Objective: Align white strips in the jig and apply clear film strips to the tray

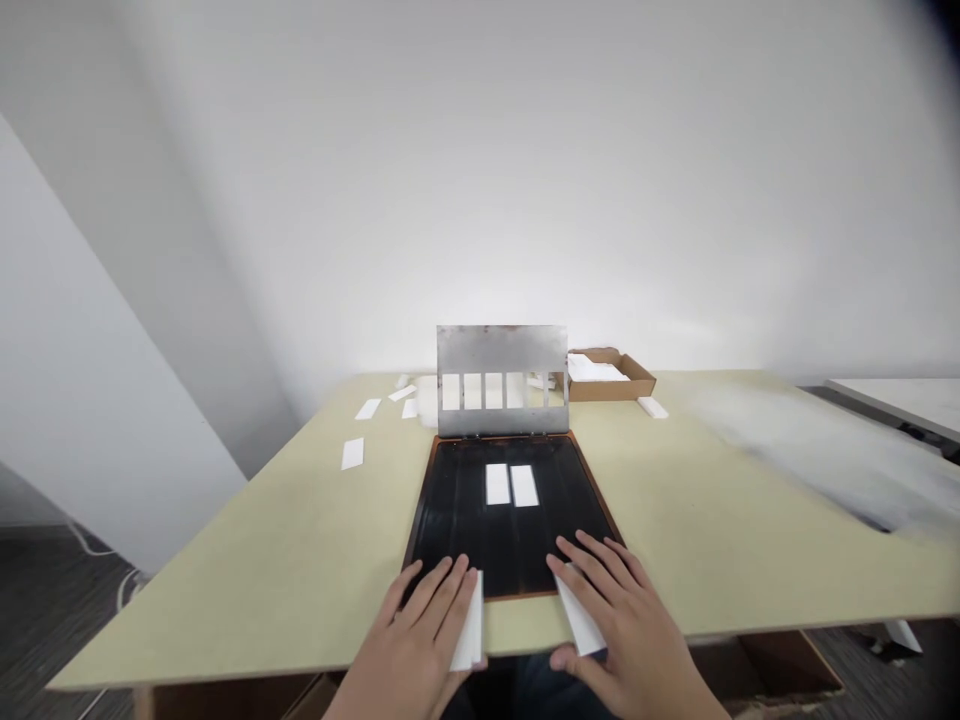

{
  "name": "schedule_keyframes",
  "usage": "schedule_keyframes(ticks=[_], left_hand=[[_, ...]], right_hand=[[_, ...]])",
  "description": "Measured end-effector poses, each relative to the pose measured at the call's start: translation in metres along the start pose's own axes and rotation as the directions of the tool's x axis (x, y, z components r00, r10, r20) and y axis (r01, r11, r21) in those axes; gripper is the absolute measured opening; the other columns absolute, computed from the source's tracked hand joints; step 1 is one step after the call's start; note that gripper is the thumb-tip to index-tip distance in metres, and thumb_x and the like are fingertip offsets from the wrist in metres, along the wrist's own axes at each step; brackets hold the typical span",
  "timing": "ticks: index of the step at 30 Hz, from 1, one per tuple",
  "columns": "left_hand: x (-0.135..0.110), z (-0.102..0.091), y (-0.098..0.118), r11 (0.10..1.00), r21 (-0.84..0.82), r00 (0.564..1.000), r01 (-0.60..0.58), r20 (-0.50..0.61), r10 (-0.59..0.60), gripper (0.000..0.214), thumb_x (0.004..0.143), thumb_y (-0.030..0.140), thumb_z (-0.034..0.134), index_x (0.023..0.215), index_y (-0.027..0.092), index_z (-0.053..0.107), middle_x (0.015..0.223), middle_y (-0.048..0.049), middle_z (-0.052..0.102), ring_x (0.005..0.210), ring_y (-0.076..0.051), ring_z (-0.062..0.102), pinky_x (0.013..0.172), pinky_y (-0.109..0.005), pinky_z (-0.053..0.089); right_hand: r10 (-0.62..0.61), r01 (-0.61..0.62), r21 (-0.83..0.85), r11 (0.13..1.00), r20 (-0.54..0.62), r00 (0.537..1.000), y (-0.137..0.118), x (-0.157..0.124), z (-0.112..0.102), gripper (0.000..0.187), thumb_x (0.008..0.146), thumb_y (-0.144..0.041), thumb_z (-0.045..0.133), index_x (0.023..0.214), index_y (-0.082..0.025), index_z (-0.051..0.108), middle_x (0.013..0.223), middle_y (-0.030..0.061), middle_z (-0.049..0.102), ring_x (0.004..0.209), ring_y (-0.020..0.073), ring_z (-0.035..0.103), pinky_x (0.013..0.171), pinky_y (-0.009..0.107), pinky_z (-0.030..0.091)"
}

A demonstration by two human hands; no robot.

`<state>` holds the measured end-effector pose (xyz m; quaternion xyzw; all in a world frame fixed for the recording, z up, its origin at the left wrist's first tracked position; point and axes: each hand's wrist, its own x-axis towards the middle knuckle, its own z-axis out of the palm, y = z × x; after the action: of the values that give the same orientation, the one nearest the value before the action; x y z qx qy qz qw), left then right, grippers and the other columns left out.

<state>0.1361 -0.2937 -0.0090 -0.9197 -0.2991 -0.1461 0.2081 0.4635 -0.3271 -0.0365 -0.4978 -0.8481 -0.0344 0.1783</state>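
Observation:
My left hand [424,625] is closed around a few white cards [470,630], fingers on top and thumb beneath, at the near left corner of a black board [457,520] with an orange-brown rim. At its near right corner my right hand [619,620] grips more white cards [581,615] between fingers and thumb. Two white cards [497,484] lie side by side on the board's black surface. From the far edge rises a hinged metal plate [501,350], standing upright with a row of rectangular cut-outs.
Loose white cards [352,453] are scattered on the pale yellow table [285,540], far left. A cardboard tray [611,390] with white pieces stands behind the plate to the right. Clear plastic wrap [817,460] lies on the right. Below the table edge is a cardboard box [780,665].

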Motion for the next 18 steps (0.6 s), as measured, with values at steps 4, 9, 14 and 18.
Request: schedule_keyframes(ticks=[4, 9, 14, 18], left_hand=[[0.034, -0.007, -0.010, 0.991, -0.119, 0.990, 0.062, 0.136, -0.045, 0.044, 0.102, 0.015, 0.046, 0.145, 0.017, 0.057, 0.135, -0.0114, 0.070, 0.114, -0.026, 0.070, 0.100, -0.041, 0.050], [0.122, 0.024, -0.062, 0.978, -0.154, 0.977, 0.139, 0.180, -0.111, 0.043, 0.110, 0.030, 0.040, 0.147, 0.014, 0.055, 0.144, -0.0164, 0.064, 0.129, -0.029, 0.063, 0.106, -0.043, 0.049], [0.140, 0.051, -0.073, 0.970, -0.196, 0.968, 0.143, 0.230, -0.096, 0.059, 0.107, 0.053, 0.044, 0.147, 0.011, 0.057, 0.149, -0.0197, 0.059, 0.137, -0.034, 0.058, 0.111, -0.048, 0.044], [0.090, 0.032, -0.034, 0.965, -0.212, 0.970, 0.153, 0.220, -0.106, 0.076, 0.104, 0.068, 0.038, 0.156, 0.014, 0.047, 0.157, -0.0176, 0.050, 0.144, -0.037, 0.051, 0.116, -0.052, 0.038]], right_hand=[[0.016, -0.016, 0.048, 0.999, -0.004, 1.000, -0.001, 0.000, 0.000, 0.080, 0.095, -0.056, 0.062, 0.166, -0.035, 0.029, 0.168, 0.0010, 0.038, 0.150, 0.0388, 0.040, 0.122, 0.059, 0.030], [0.022, -0.023, 0.053, 0.998, 0.016, 1.000, 0.000, 0.004, -0.003, 0.079, 0.097, -0.057, 0.058, 0.166, -0.036, 0.027, 0.168, -0.0001, 0.038, 0.151, 0.0376, 0.040, 0.123, 0.058, 0.031], [0.016, -0.016, 0.078, 0.997, -0.004, 1.000, 0.004, 0.002, 0.004, 0.074, 0.102, -0.045, 0.050, 0.168, -0.034, 0.020, 0.166, 0.0001, 0.042, 0.150, 0.0348, 0.043, 0.122, 0.056, 0.035], [0.176, -0.131, 0.283, 0.950, -0.138, 0.975, 0.003, 0.004, -0.008, 0.058, 0.110, -0.040, 0.029, 0.167, -0.037, 0.022, 0.163, 0.0012, 0.047, 0.147, 0.0270, 0.049, 0.118, 0.047, 0.045]])
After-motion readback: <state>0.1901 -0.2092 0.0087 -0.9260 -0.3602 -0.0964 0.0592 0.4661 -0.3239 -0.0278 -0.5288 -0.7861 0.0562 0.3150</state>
